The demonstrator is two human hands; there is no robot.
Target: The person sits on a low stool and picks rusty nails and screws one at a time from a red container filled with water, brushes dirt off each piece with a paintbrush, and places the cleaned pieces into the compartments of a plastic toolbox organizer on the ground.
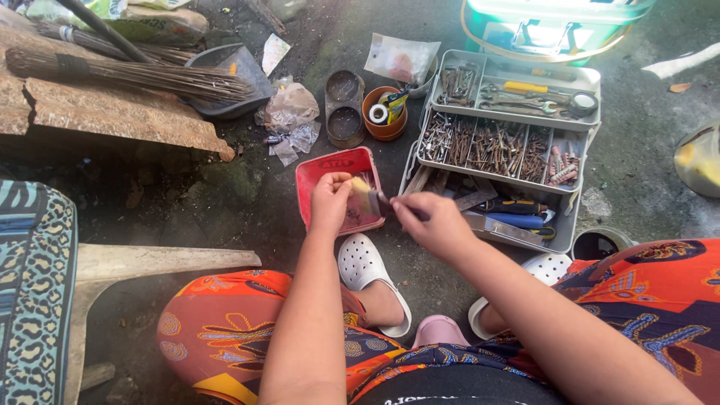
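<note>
My left hand (331, 199) grips the near edge of a red rectangular tin (322, 169) that rests on the ground. My right hand (429, 219) holds a small paintbrush (375, 200) by its handle. The brush's bristles point left into the tin, next to my left thumb, and are blurred. Both hands are over the ground just left of an open grey toolbox (570, 217).
The toolbox trays hold rusty nails (480, 146), screws, wrenches and screwdrivers. An orange cup (385, 114), two round tins (344, 109), plastic bags, a dustpan (229, 79) and brooms lie beyond. My feet in white clogs (369, 274) are below the hands.
</note>
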